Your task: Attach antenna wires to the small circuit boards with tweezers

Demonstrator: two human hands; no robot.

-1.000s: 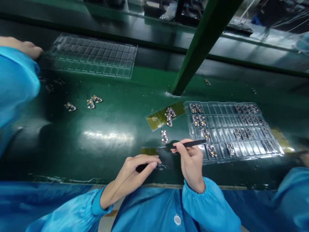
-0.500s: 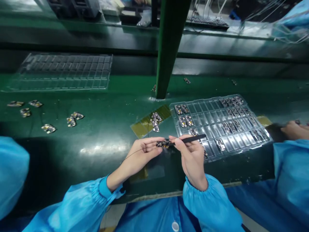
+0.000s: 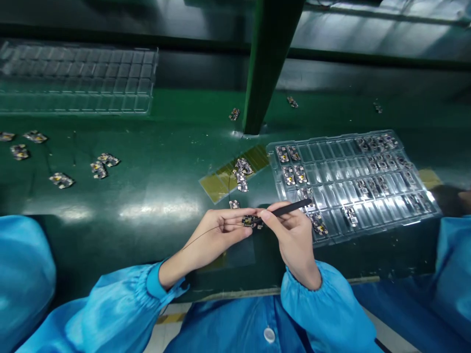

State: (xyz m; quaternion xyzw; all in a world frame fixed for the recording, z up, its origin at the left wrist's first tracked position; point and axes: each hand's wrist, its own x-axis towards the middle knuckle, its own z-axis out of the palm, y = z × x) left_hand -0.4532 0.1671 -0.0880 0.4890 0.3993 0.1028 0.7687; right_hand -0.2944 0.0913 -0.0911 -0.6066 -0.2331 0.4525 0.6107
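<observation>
One small circuit board [image 3: 249, 221] sits between the thumb and fingers of the left hand [image 3: 215, 233], held just above the green counter [image 3: 147, 260], with a thin dark wire [image 3: 200, 237] trailing across the palm toward the wrist. The right hand [image 3: 294, 235] grips a black pen-like tool [image 3: 292, 208] and meets the left at the board; whether the tool's tip touches it, I cannot tell. Just beyond the fingers, another board [image 3: 234, 204] lies partly hidden, and a small pile of boards [image 3: 243, 168] rests on an amber strip [image 3: 215, 186]. To the right, a clear tray [image 3: 331, 169] carries boards in some slots, mostly toward its two ends. Loose boards [image 3: 62, 180] lie on the left, nearer than a second clear tray [image 3: 91, 71]. A green post [image 3: 270, 63] rises behind the strip.
</observation>
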